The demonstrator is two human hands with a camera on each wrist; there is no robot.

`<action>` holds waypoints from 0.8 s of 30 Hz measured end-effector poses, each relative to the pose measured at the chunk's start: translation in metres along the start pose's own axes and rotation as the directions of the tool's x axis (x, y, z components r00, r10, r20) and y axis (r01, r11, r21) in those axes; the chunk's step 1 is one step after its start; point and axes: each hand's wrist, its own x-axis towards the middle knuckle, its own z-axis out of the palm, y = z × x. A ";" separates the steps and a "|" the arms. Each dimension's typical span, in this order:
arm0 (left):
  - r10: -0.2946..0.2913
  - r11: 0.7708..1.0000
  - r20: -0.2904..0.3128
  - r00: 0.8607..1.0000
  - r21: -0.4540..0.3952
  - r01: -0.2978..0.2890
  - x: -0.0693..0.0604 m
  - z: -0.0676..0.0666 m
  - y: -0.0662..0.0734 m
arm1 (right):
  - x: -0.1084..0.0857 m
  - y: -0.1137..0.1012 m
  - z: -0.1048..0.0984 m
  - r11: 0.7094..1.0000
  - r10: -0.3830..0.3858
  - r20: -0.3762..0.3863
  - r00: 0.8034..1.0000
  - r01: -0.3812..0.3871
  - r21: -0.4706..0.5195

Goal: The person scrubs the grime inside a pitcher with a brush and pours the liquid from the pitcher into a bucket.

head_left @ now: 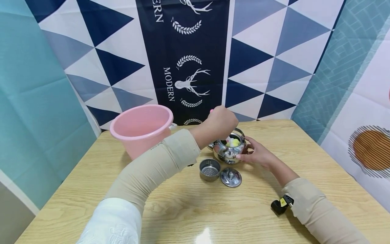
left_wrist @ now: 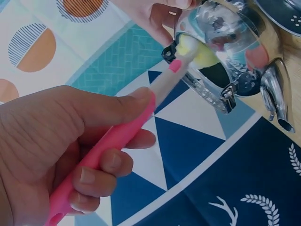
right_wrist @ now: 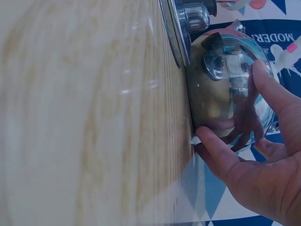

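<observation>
My left hand [head_left: 220, 122] is raised above the shiny metal teapot [head_left: 226, 154] and grips a pink-handled sponge brush [left_wrist: 123, 134]. The brush's white neck slants down to a soft yellow-and-white head [left_wrist: 200, 52] inside the teapot's round opening. In the right wrist view, my right hand [right_wrist: 263, 172] holds the side of the pot, with thumb and fingertips spread against its curved wall. The pot stands upright on the table, its spout [left_wrist: 277, 94] showing in the left wrist view. How far down the brush head reaches is hidden.
In front of the teapot are a perforated metal strainer cup [head_left: 210, 172] and a round metal lid [head_left: 231, 177] with a knob. A pink bucket [head_left: 134, 137] stands at the left on the wooden table [head_left: 182, 210]. A patterned backdrop [head_left: 189, 44] rises behind the table.
</observation>
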 end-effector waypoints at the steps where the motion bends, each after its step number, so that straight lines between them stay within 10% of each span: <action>1: -0.001 1.000 0.006 1.000 -0.002 0.001 0.000 -0.001 0.000 | 0.000 0.000 0.000 1.000 -0.002 0.000 1.000 0.002 -0.009; 14: -0.054 0.998 0.116 0.992 -0.017 0.056 0.004 0.002 -0.004 | 0.000 0.001 -0.001 0.999 -0.025 -0.009 1.000 0.025 -0.039; 24: -0.050 0.998 0.077 0.996 -0.045 0.054 0.010 0.017 -0.016 | -0.002 -0.001 0.000 0.999 -0.036 -0.005 0.999 0.036 -0.017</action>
